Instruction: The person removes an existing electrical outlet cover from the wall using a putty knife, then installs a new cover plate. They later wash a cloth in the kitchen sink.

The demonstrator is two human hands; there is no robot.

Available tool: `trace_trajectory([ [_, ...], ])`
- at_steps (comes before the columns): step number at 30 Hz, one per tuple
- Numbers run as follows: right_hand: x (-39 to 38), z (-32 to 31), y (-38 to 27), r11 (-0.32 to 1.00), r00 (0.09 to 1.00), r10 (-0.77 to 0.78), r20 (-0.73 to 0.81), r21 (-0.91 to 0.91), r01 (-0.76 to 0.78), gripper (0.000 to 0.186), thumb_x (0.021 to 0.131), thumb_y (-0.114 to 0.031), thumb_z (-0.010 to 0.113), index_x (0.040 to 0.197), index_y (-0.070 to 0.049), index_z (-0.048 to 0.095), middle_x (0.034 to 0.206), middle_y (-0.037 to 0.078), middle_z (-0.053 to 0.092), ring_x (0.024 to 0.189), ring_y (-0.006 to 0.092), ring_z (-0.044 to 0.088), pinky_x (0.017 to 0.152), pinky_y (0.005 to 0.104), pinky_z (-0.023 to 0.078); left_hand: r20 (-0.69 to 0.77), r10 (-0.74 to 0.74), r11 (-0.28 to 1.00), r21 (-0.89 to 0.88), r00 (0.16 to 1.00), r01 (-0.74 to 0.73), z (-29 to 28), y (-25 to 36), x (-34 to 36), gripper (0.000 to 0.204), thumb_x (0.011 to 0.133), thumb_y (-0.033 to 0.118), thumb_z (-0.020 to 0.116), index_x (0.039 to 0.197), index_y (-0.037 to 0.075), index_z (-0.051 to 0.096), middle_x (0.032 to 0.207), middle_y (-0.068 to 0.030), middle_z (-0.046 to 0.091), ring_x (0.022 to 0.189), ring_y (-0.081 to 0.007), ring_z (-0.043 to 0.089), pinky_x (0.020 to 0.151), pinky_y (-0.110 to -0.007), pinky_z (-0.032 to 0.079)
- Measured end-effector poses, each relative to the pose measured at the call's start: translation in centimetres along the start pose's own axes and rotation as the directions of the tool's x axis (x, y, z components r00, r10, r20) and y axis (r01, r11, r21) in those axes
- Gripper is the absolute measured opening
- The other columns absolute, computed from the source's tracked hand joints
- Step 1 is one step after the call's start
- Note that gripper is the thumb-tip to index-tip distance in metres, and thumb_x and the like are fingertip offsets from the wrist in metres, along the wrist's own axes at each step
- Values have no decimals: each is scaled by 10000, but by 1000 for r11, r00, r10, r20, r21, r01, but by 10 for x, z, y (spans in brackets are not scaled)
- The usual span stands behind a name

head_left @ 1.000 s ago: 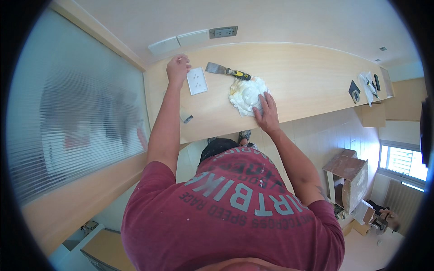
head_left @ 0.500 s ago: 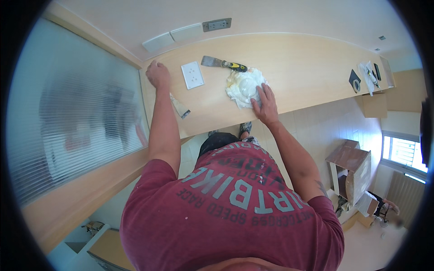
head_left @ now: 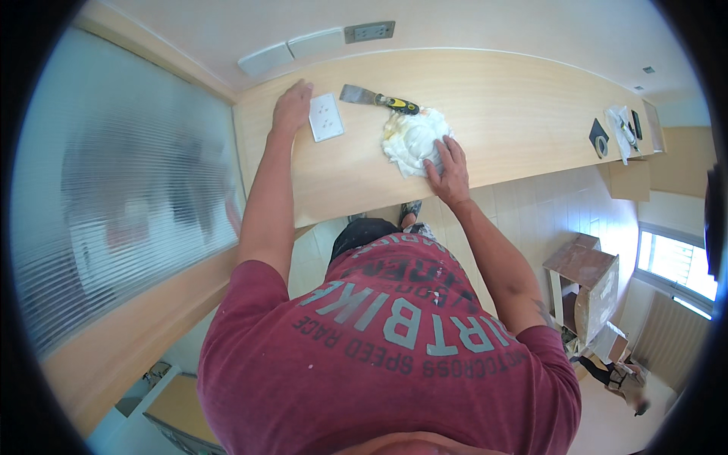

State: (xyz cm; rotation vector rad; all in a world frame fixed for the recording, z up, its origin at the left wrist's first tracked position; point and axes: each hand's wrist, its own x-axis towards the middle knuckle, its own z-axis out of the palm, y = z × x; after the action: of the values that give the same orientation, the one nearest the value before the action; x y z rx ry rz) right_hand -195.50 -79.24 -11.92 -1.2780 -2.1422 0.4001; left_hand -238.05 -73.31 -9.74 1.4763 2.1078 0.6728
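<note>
My left hand (head_left: 292, 108) is on the pale wooden counter, just left of a white socket plate (head_left: 326, 118). Its fingers look bent and drawn together; whatever they hold is hidden. My right hand (head_left: 450, 171) rests with spread fingers on the near right edge of a crumpled white heap (head_left: 413, 144), which looks like soft putty on a wrapper. Behind that heap lies a putty knife (head_left: 379, 99) with a wide metal blade and a black and yellow handle, its blade pointing left.
A roll of tape (head_left: 600, 145) and other small tools sit at the counter's right end. Ribbed glass (head_left: 144, 182) closes the left side. On the back wall are two blank white plates and a grey socket (head_left: 370, 32). A worn cabinet (head_left: 588, 284) stands on the right.
My left hand has moved right, from the counter's left end to beside the socket plate. A small scraper that lay by my left forearm no longer shows. My right hand stays on the heap.
</note>
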Motion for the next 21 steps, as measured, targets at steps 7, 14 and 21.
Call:
trace_trajectory([
  [7,72,3,-40,995,994,-83,-77,55,87,534,901,-224,728,1382,-53,572,1387,208,541,1294,412,491,1082,494,418,-444,-20,920,343,896,190,6,-6,-76,527,972,362,626,1369,17,586,1368,-224,594,1282,-400,527,1084,-506,422],
  [14,121,48,-30,991,987,-134,87,19,133,518,911,-192,707,1391,-56,565,1384,186,565,1304,402,495,1114,487,386,-414,-13,924,343,910,169,30,-7,-121,446,939,194,671,1371,122,590,1178,-164,608,1103,-362,563,973,-494,447],
  [21,114,53,-22,995,988,-85,129,57,78,442,910,-93,677,1337,-13,600,1303,189,621,1254,389,545,1096,463,410,-462,87,954,293,883,59,48,-5,-143,569,904,120,647,1462,154,544,1235,-135,580,1107,-337,549,964,-503,429],
])
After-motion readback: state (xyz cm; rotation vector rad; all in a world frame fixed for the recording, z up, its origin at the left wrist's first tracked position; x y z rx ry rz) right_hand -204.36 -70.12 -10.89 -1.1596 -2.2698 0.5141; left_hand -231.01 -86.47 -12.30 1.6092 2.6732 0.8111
